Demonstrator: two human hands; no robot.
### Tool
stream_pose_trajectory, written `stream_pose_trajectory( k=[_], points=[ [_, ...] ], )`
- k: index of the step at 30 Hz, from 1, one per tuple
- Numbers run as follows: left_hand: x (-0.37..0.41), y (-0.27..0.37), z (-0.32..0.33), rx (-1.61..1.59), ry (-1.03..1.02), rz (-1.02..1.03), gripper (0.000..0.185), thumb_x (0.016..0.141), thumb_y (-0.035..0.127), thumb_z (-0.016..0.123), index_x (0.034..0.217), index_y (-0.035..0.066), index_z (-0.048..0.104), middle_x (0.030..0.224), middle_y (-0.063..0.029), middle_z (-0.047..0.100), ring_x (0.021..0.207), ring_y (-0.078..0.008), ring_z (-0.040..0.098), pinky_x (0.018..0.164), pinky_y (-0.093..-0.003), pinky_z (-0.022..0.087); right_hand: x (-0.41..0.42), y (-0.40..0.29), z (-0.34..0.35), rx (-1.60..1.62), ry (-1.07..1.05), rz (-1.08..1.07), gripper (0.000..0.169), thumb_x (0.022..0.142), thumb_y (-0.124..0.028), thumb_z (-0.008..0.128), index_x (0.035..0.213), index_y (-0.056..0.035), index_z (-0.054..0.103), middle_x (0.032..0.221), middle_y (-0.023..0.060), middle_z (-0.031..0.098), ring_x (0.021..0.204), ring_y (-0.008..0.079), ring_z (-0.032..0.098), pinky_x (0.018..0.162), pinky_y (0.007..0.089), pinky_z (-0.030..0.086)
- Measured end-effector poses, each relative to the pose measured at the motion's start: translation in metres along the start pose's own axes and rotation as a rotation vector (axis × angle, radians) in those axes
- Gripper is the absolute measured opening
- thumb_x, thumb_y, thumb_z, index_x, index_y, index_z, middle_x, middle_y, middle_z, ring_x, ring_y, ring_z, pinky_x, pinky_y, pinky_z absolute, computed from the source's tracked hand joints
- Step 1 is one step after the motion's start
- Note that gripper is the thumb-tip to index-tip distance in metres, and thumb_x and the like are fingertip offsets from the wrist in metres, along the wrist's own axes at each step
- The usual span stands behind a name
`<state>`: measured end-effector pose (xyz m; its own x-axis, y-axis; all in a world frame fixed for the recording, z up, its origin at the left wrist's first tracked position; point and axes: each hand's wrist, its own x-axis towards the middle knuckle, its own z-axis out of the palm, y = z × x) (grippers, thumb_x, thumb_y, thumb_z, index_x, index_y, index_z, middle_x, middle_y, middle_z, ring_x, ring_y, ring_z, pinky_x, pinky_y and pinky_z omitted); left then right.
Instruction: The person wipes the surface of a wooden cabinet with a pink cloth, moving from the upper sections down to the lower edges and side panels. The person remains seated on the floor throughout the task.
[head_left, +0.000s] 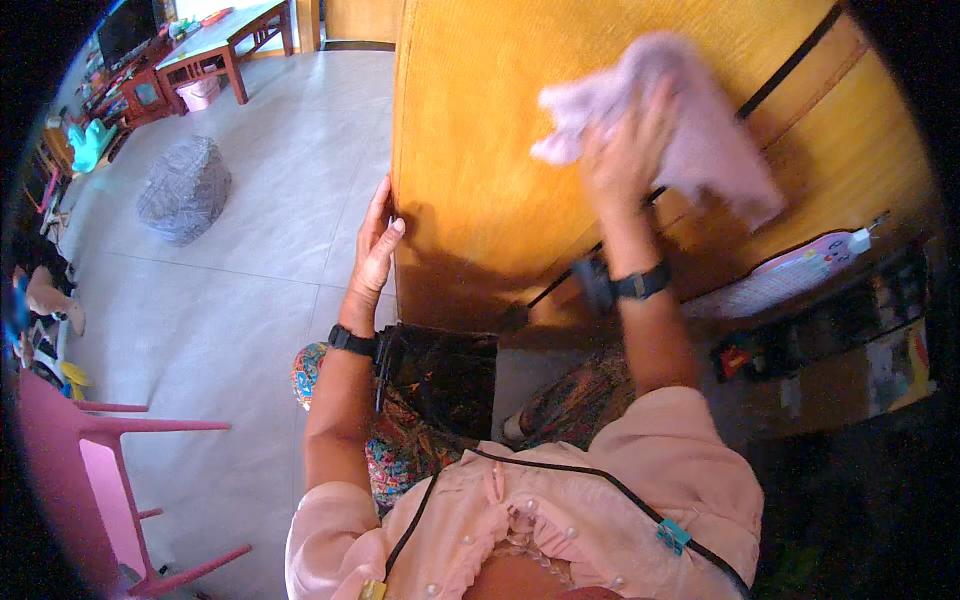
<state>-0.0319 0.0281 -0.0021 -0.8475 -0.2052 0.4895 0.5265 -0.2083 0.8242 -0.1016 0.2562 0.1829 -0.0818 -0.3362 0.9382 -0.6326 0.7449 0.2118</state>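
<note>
A yellow-brown wooden door panel (480, 150) stands upright before me. My left hand (379, 240) grips its left edge, thumb on the near face and fingers around the side. Higher up and to the right, my right hand (630, 142) presses a pink cloth (697, 120) against the wood. Hand and cloth are both blurred. The cloth is bunched at the top, and a loose part hangs down to the right. Part of the right fingers is lost in the blur and the cloth folds.
A pink chair (112, 450) lies or stands at lower left. On the grey tiled floor (277, 210) sits a grey beanbag-like lump (187, 187). Farther off is a wooden table (225, 37) with a pink bin (199, 94) under it. A pink cartoon-printed item (787, 266) hangs at right.
</note>
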Motion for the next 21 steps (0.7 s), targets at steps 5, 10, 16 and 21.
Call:
stream_pose_trajectory(
  k=[5,10,16,21],
  points=[
    [0.003,0.008,-0.001,0.143,-0.034,0.014,0.072,0.081,0.033,0.055,0.135,-0.001,0.021,0.14,-0.014,0.025,0.13,-0.0236,0.022,0.105,-0.035,0.017,-0.079,-0.051,-0.012,0.613,-0.897,0.293,0.014,0.079,-0.015,0.047,0.066,-0.0099,0.049,0.055,0.0033,0.047,0.059,0.0187,0.055,0.051,0.0301,0.044],
    [-0.02,0.039,0.019,0.785,-0.074,0.346,0.07,0.08,0.039,0.054,0.132,0.0,0.029,0.136,-0.0204,0.028,0.128,-0.0318,0.024,0.105,-0.0402,0.017,-0.15,-0.089,-0.02,1.093,-0.295,0.685,0.021,0.085,-0.019,0.04,0.091,-0.0039,0.053,0.077,0.0055,0.053,0.067,0.0118,0.051,0.058,0.0235,0.041],
    [-0.028,0.055,0.087,0.221,-0.284,-0.075,0.06,0.08,0.024,0.057,0.13,0.001,0.031,0.124,-0.0122,0.045,0.116,-0.0228,0.04,0.098,-0.0343,0.03,-0.11,-0.101,-0.023,2.227,-0.318,0.911,0.074,0.085,-0.046,0.045,0.137,-0.0045,0.013,0.14,0.0088,0.021,0.126,0.0194,0.027,0.1,0.0361,0.027],
    [0.039,0.137,0.079,0.609,-0.019,0.222,0.03,0.077,-0.001,0.049,0.106,0.001,0.054,0.103,-0.0065,0.059,0.092,-0.0155,0.056,0.083,-0.0291,0.044,-0.101,-0.046,-0.042,2.224,-0.768,0.711,0.073,0.083,-0.039,0.052,0.137,-0.0053,0.016,0.138,0.0145,0.025,0.126,0.0216,0.029,0.1,0.0374,0.029]
  ],
)
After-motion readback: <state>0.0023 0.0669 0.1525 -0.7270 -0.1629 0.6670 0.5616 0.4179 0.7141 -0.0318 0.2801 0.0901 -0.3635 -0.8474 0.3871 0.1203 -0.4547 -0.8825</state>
